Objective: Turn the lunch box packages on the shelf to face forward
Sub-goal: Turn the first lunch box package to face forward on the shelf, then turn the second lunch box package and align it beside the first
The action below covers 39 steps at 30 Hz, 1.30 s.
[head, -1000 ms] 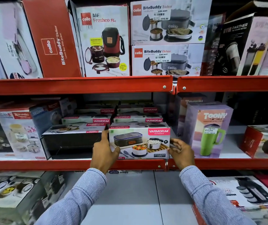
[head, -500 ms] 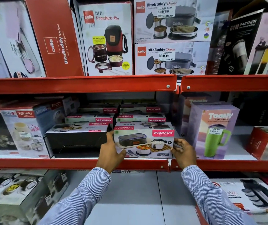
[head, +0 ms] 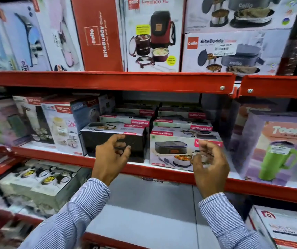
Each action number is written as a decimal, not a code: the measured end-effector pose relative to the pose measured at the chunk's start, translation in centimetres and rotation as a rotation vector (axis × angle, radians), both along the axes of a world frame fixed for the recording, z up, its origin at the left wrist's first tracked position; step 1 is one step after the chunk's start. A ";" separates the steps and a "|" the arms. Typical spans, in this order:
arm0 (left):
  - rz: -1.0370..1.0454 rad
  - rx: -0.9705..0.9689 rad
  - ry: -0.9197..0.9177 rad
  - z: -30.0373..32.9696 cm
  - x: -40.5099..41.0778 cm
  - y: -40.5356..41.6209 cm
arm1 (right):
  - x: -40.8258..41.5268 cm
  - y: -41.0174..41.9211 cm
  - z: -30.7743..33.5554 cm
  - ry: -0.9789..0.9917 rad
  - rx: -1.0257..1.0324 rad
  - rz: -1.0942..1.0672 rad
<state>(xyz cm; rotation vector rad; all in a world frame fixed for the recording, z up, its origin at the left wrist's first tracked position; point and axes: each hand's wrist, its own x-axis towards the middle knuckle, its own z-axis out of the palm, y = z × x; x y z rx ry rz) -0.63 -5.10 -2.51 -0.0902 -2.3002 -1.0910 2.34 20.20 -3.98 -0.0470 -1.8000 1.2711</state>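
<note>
both hands off the box

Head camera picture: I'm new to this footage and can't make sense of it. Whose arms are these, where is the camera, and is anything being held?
The camera sits on a person's head, looking forward and down, so the two striped sleeves are that person's own arms. They face red shop shelves stacked with boxed lunch boxes. The left hand reaches towards a dark Varmora box showing its plain black side. The right hand hovers in front of the Varmora box beside it, whose picture side faces out. Both hands are open and hold nothing. A box with a green mug stands to the right.
</note>
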 end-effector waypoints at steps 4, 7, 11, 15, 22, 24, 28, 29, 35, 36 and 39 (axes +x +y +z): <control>0.105 0.031 0.007 -0.4 -0.2 -5.2 | -0.5 -6.0 -0.3 -0.114 -0.021 0.193; 0.153 0.085 -0.019 -0.7 -1.3 -9.0 | -1.5 -9.6 -0.8 -0.200 0.012 0.246; 0.103 0.104 -0.018 -1.2 -3.5 -13.7 | -3.3 -13.8 -0.9 -0.277 0.003 0.161; 0.044 0.107 -0.004 -1.6 -5.2 -16.9 | -4.4 -17.0 -0.3 -0.317 0.000 0.107; -0.006 0.081 -0.038 -1.4 -6.3 -17.9 | -5.3 -19.5 0.6 -0.423 0.013 -0.008; -0.009 0.087 -0.065 -1.4 -6.4 -17.5 | -5.6 -19.7 0.7 -0.470 -0.006 -0.004; -0.028 0.105 -0.073 -1.2 -6.5 -16.7 | -6.1 -19.7 1.6 -0.562 -0.036 0.032; -0.023 0.111 -0.069 -1.1 -6.6 -16.6 | -6.2 -19.6 1.6 -0.571 -0.055 0.047; 0.034 0.085 -0.048 -0.5 -5.9 -16.0 | -5.7 -18.7 1.7 -0.597 -0.040 0.028; 0.040 0.090 -0.035 -0.2 -5.6 -15.8 | -5.4 -18.6 1.8 -0.593 -0.036 0.033; 0.061 0.107 -0.007 0.9 -4.6 -15.6 | -4.7 -18.1 2.1 -0.551 -0.076 0.060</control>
